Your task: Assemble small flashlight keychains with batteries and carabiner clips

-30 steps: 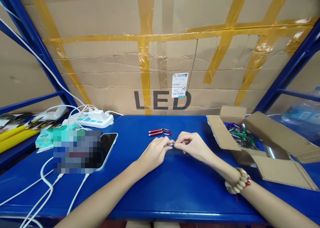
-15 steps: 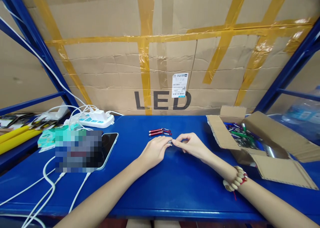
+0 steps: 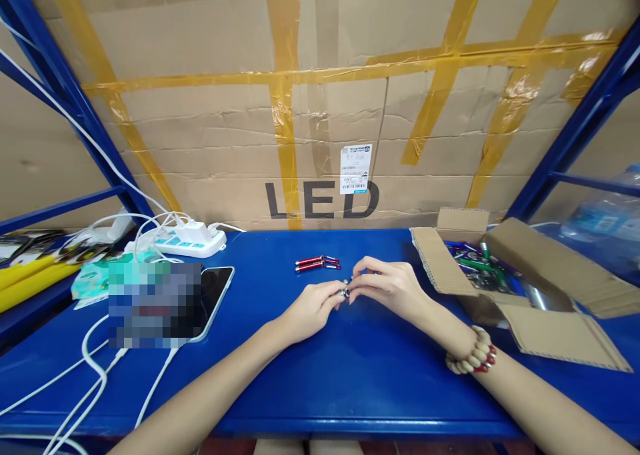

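My left hand (image 3: 314, 310) is closed around a small silver-ended flashlight (image 3: 346, 294), most of it hidden by the fingers. Its round silver end points toward my right hand (image 3: 387, 287). The thumb and forefinger of that right hand are pinched at this end, its other fingers curled above. Just behind my hands, two slim red flashlights (image 3: 311, 266) with clips lie side by side on the blue tabletop (image 3: 320, 375).
On the right stands an open cardboard box (image 3: 445, 262) of coloured metal flashlights. To the left lie a phone (image 3: 220, 295), white cables (image 3: 95, 355) and a power strip (image 3: 195, 243). A large carton (image 3: 225, 142) marked LED backs the table.
The right hand has turned and lifted its fingers, and the flashlight's silver end shows more clearly between my hands. My left hand has shifted slightly downward. The red flashlights stay put.
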`<state>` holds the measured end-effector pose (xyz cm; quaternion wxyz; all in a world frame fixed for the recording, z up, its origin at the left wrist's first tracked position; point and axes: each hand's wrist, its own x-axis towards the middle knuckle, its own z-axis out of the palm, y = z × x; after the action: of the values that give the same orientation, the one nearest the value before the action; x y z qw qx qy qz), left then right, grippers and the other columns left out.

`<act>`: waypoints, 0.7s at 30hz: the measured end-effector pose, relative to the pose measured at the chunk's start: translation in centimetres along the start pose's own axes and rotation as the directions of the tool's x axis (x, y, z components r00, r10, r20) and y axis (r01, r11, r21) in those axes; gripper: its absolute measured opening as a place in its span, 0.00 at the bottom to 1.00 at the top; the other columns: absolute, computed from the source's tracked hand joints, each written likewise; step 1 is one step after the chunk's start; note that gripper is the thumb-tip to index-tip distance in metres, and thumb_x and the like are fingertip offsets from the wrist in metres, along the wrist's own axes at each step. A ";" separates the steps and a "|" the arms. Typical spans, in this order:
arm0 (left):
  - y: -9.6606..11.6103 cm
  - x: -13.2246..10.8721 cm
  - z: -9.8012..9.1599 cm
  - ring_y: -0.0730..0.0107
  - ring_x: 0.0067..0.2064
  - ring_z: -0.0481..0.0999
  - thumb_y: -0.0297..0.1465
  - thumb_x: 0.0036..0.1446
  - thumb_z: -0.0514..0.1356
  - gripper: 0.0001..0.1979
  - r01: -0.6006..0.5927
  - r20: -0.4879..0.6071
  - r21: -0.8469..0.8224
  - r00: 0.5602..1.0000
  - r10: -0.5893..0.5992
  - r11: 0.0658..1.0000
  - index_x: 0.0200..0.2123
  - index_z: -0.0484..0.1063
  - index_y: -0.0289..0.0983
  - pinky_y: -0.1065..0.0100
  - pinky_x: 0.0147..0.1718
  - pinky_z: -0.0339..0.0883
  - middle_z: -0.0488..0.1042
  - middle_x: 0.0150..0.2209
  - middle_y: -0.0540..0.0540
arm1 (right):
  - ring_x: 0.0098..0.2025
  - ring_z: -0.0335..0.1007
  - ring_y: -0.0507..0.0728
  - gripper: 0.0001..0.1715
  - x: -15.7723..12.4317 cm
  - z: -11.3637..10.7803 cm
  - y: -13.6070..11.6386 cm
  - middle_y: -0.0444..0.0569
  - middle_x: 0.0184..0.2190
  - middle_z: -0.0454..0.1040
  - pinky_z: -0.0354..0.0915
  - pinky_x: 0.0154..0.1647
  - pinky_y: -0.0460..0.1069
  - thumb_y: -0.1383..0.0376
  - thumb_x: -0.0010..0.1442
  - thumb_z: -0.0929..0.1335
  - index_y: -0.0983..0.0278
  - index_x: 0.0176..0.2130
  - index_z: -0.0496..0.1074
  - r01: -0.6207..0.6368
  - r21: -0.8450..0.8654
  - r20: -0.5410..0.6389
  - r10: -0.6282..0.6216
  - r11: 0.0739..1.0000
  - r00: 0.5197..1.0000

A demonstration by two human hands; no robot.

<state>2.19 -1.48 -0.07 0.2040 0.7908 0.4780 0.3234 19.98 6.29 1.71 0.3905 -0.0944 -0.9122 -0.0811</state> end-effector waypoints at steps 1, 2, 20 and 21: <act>0.1 0.0 0.0 0.75 0.30 0.65 0.29 0.62 0.45 0.12 -0.008 0.015 0.004 1.000 0.008 1.000 0.32 0.66 0.37 0.74 0.33 0.59 0.66 0.27 0.51 | 0.23 0.65 0.44 0.13 0.0 0.0 0.0 0.42 0.29 0.73 0.54 0.22 0.41 0.59 0.59 0.65 0.60 0.27 0.75 -0.005 0.010 0.008 0.005 1.000 1.000; 0.2 0.0 -0.1 0.75 0.31 0.66 0.29 0.62 0.45 0.12 -0.011 0.030 0.012 0.999 0.011 1.000 0.32 0.65 0.37 0.74 0.33 0.59 0.67 0.28 0.51 | 0.23 0.65 0.44 0.14 -0.1 0.1 0.0 0.42 0.29 0.73 0.54 0.22 0.41 0.59 0.59 0.64 0.60 0.27 0.75 -0.010 0.023 0.020 0.010 1.000 1.000; -0.3 -0.4 0.0 0.67 0.40 0.72 0.30 0.61 0.47 0.06 0.007 -0.098 0.116 0.995 0.005 0.993 0.38 0.62 0.38 0.67 0.41 0.63 0.73 0.38 0.45 | 0.16 0.50 0.45 0.24 0.4 1.4 -1.4 0.38 0.12 0.58 0.46 0.16 0.43 0.47 0.41 0.71 0.67 0.23 0.72 -0.866 0.484 0.652 0.607 0.128 0.454; -0.3 -0.3 0.0 0.67 0.41 0.72 0.30 0.61 0.47 0.06 -0.002 -0.103 0.119 0.995 0.014 0.993 0.38 0.62 0.38 0.67 0.41 0.64 0.73 0.38 0.45 | 0.16 0.49 0.45 0.24 0.4 1.4 -1.4 0.38 0.12 0.58 0.45 0.16 0.43 0.47 0.41 0.71 0.67 0.24 0.72 -0.874 0.475 0.670 0.603 0.099 0.432</act>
<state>1.86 -1.63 -0.34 0.1301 0.7854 0.5033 0.3360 18.42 5.25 0.98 0.2242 -0.3754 -0.7091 0.5532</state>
